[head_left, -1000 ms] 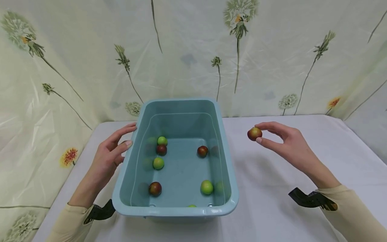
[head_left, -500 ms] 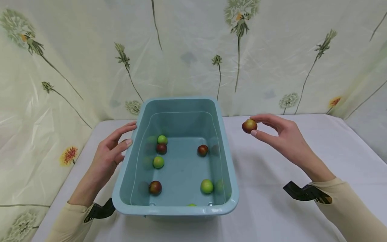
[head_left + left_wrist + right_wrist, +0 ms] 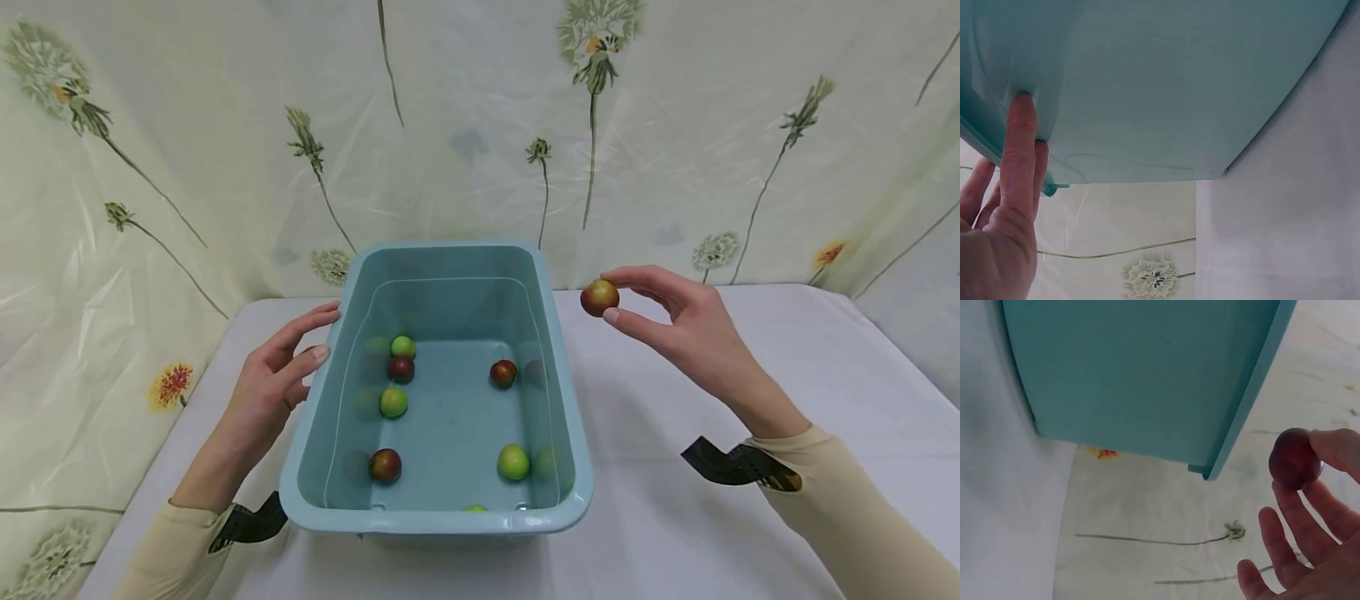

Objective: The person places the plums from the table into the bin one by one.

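Observation:
My right hand pinches a red-and-yellow plum between thumb and fingertips, in the air just right of a blue plastic tub. In the right wrist view the plum looks dark red and smooth, with the other fingers spread below. At the tub's left side, my left hand touches the outer wall near the rim with its fingers extended, as the left wrist view also shows. Inside the tub lie dark red plums, among them one at the right, and several round green fruits, including a green fruit near the front.
The tub stands on a table with a white cloth. Behind it hangs a pale curtain printed with dandelions. Black straps, such as the right strap, stick out at both wrists.
My right hand has carried the plum up and to the left, closer to the tub's right rim. The left hand and the fruits in the tub have stayed put.

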The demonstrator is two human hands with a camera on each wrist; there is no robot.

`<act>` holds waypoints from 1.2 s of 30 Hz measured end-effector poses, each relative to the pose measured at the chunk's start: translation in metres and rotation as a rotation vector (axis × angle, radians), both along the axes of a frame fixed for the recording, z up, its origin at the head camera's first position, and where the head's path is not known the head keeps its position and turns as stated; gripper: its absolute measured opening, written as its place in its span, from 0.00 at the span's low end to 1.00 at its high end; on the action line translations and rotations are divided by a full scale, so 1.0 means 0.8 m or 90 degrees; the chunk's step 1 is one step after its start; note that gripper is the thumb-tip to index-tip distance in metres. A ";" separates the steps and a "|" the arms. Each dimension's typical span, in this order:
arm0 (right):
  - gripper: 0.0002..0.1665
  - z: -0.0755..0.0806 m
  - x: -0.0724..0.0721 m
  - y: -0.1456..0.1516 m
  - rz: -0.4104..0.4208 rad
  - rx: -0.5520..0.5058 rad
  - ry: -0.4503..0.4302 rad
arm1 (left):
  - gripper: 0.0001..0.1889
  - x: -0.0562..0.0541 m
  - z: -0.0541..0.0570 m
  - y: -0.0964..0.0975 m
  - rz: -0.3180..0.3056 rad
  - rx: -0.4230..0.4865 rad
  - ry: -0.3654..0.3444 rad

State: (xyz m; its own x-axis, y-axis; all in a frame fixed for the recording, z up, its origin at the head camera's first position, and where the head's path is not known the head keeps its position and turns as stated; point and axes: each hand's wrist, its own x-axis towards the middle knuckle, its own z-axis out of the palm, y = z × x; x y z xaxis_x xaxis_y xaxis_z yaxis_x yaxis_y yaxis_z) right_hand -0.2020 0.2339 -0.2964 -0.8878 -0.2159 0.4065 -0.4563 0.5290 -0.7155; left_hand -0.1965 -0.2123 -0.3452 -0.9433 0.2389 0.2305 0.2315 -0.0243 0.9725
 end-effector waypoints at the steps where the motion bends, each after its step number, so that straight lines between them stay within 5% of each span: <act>1: 0.23 0.001 -0.001 -0.002 0.004 -0.003 0.002 | 0.21 0.000 0.000 0.000 0.000 -0.001 0.000; 20: 0.21 0.021 -0.013 -0.049 0.098 -0.047 0.016 | 0.21 0.001 0.000 0.000 0.000 0.000 0.004; 36: 0.20 0.021 -0.021 -0.082 0.158 -0.010 0.011 | 0.20 0.002 0.001 -0.001 0.000 0.008 -0.006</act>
